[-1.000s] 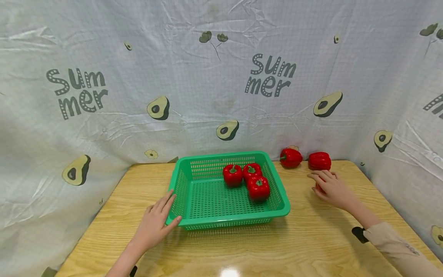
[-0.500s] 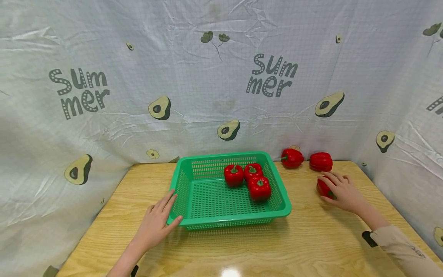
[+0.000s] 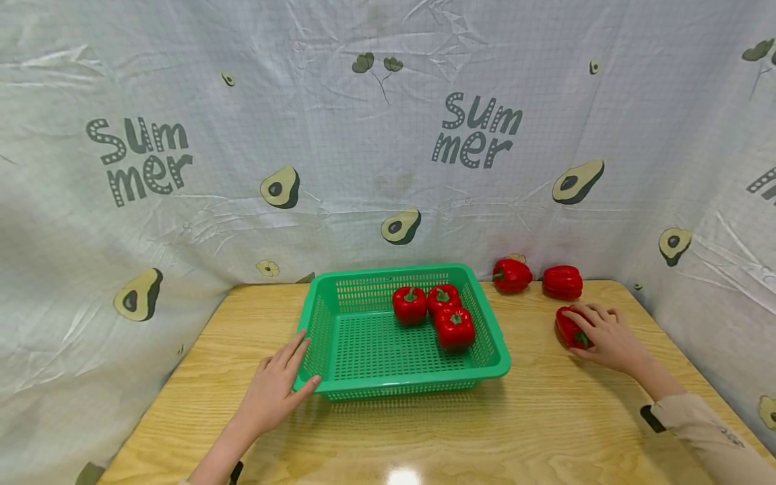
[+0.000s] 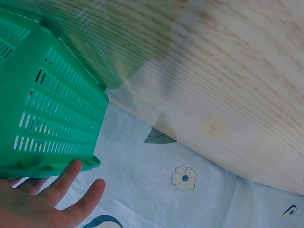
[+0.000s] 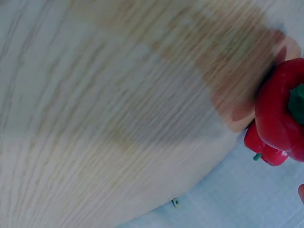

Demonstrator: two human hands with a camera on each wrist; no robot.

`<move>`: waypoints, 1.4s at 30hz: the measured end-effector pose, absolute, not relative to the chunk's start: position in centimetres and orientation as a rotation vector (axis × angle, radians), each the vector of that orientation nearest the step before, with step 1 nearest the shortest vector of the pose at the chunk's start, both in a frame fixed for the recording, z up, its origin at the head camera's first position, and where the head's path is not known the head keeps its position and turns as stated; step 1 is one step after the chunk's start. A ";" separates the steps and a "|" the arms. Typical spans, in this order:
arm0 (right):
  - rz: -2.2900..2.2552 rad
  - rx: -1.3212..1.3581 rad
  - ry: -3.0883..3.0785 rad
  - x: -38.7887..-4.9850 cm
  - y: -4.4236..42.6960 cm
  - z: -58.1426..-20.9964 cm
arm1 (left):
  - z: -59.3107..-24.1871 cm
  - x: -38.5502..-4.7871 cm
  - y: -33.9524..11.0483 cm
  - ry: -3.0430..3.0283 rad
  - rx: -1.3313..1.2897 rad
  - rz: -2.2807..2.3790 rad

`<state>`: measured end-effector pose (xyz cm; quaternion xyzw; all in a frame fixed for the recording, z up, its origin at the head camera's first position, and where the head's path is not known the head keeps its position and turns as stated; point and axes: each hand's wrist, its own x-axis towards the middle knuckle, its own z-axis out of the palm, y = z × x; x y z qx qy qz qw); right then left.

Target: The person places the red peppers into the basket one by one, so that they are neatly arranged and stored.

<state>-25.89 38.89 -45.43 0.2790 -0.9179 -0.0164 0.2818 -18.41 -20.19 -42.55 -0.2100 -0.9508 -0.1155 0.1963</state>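
My left hand (image 3: 269,394) lies with fingers spread on the left rim of a green basket (image 3: 400,389). In the left wrist view, the fingers of this left hand (image 4: 52,199) are at the rim of the basket (image 4: 61,104). At the right, my right hand (image 3: 609,339) has its fingers over a red bell pepper (image 3: 566,328) on the table, with the thumb at its near side. The right wrist view shows that pepper (image 5: 275,111) large at the right edge, with its green stem; most of the hand is outside that view.
Three red peppers stand in the basket's right part, the nearest (image 3: 455,330) touching another. Two more, one with its stem leftward (image 3: 512,276) and one beside it (image 3: 562,282), lie at the wooden table's (image 3: 364,438) back edge. A printed cloth (image 3: 339,135) hangs behind.
My right hand has shifted right and slightly nearer, uncovering more of the pepper under it; its fingers have then settled over that pepper. The left hand stays on the rim.
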 end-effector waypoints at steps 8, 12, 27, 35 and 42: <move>-0.070 0.770 -2.501 -25.8 39.1 -45.3 | -42.5 -18.5 -20.2 -2.663 -0.586 -0.326; -0.123 0.812 -2.502 -25.8 39.2 -45.3 | -42.5 -18.5 -20.2 -2.659 -0.588 -0.321; -0.220 0.905 -2.405 -26.4 39.7 -45.3 | -42.6 -18.5 -20.3 -2.662 -0.573 -0.320; -0.133 0.870 -2.449 -26.0 39.4 -45.0 | -42.6 -18.5 -20.3 -2.664 -0.575 -0.328; -0.126 0.812 -2.531 -25.8 38.9 -44.8 | -42.6 -18.5 -20.2 -2.664 -0.575 -0.336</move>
